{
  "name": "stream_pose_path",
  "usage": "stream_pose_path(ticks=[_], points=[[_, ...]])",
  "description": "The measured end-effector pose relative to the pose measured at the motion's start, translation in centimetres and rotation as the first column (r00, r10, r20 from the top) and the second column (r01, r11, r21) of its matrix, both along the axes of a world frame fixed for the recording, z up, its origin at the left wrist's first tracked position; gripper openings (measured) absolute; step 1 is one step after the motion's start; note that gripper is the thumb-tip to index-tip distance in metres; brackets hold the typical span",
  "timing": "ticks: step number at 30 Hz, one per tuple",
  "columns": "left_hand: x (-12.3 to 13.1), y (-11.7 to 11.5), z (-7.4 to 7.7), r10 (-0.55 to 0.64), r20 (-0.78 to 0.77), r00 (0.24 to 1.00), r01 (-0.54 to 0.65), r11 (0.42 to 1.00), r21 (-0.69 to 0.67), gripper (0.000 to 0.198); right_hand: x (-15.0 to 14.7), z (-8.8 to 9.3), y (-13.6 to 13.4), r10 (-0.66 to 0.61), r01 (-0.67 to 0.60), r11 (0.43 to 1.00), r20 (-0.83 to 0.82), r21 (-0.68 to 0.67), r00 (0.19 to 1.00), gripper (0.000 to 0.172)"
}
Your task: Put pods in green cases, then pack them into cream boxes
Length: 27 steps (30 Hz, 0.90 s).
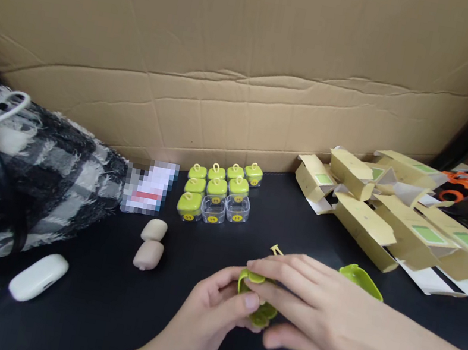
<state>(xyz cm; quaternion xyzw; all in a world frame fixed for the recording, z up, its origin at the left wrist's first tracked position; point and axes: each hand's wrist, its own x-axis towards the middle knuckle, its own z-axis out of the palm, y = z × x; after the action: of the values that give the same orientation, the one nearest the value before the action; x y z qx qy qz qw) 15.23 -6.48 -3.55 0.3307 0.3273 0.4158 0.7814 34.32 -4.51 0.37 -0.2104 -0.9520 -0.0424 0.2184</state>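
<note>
My left hand [220, 305] grips a hollow green plastic lid [264, 316], its thumb on the near side and its fingers beneath. Over the lid's top lies my right hand [307, 299], with fingers stretched out touching it and the thumb apart below. Part of the lid is hidden by both hands. Just beyond the right fingers, a small pale yellow strap piece [276, 249] is on the black table. Another green plastic shell [362, 280] shows partly behind my right wrist.
Several small clear boxes with green lids [190, 206] stand in rows, two lidless [214, 210]. Opened cartons [364, 228] are piled right. Two beige rounded pieces [149, 255], a white case [39, 277] and a checked fabric bundle [67, 170] lie left. Cardboard [255, 52] stands behind.
</note>
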Motion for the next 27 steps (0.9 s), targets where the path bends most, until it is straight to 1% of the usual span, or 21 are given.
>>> stream_pose_path(ticks=[3, 5, 9, 13, 14, 15, 16, 18, 19, 20, 22, 25, 27], points=[[-0.1, 0.0, 0.0, -0.010, 0.010, 1.000, 0.010, 0.999, 0.048, 0.028, 0.9, 1.0, -0.3, -0.019, 0.014, 0.997, -0.068, -0.071, 0.998, 0.030], [-0.1, 0.0, 0.0, -0.021, 0.016, 1.000, 0.020, 0.998, 0.062, 0.028, 1.2, 1.1, -0.4, -0.027, 0.012, 0.994, -0.138, -0.109, 0.990, 0.026], [-0.2, -0.1, -0.4, -0.046, 0.023, 0.999, 0.044, 0.998, 0.049, 0.027, 0.8, 0.3, -0.4, -0.013, -0.025, 0.977, -0.179, -0.213, 0.984, 0.020], [-0.2, -0.3, -0.8, -0.055, 0.025, 0.998, 0.053, 0.996, 0.074, 0.028, 0.4, -0.8, -0.6, -0.006, -0.044, 0.976, -0.230, -0.214, 0.973, 0.017], [-0.2, -0.3, -0.7, -0.042, 0.025, 0.999, 0.040, 0.996, 0.077, 0.030, 0.3, -1.0, -0.6, -0.011, -0.051, 0.973, -0.264, -0.227, 0.965, 0.018], [-0.2, -0.4, -0.6, -0.027, 0.023, 0.999, 0.025, 0.997, 0.079, 0.033, 0.2, -1.2, -0.7, -0.035, -0.050, 0.964, -0.309, -0.261, 0.950, 0.023], [-0.1, -0.4, -0.5, -0.013, 0.015, 1.000, 0.012, 0.997, 0.080, 0.036, 0.1, -1.4, -0.6, -0.078, -0.040, 0.949, -0.354, -0.314, 0.932, 0.029], [-0.1, -0.3, -0.1, 0.012, -0.025, 1.000, -0.010, 0.997, 0.076, 0.036, -0.1, -1.6, -0.5, -0.200, 0.004, 0.896, -0.395, -0.444, 0.897, 0.038], [0.0, -0.3, 0.1, 0.018, -0.053, 0.998, -0.013, 0.997, 0.076, 0.033, -0.2, -1.6, -0.5, -0.256, 0.032, 0.865, -0.386, -0.502, 0.886, 0.038], [0.0, -0.3, 0.2, 0.015, -0.081, 0.997, -0.008, 0.997, 0.079, 0.029, -0.3, -1.6, -0.4, -0.294, 0.052, 0.837, -0.367, -0.545, 0.882, 0.034], [-0.1, -0.3, 0.3, -0.005, -0.124, 0.992, 0.017, 0.996, 0.089, 0.027, -0.4, -1.5, -0.2, -0.327, 0.054, 0.791, -0.345, -0.610, 0.880, 0.024], [-0.2, -0.4, 0.1, -0.021, -0.173, 0.985, 0.039, 0.994, 0.103, 0.029, -0.5, -1.4, -0.1, -0.340, 0.005, 0.732, -0.359, -0.681, 0.869, 0.015], [-0.2, -0.5, -0.1, -0.016, -0.186, 0.982, 0.038, 0.993, 0.115, 0.029, -0.6, -1.2, -0.1, -0.341, -0.016, 0.705, -0.359, -0.709, 0.869, 0.013]])
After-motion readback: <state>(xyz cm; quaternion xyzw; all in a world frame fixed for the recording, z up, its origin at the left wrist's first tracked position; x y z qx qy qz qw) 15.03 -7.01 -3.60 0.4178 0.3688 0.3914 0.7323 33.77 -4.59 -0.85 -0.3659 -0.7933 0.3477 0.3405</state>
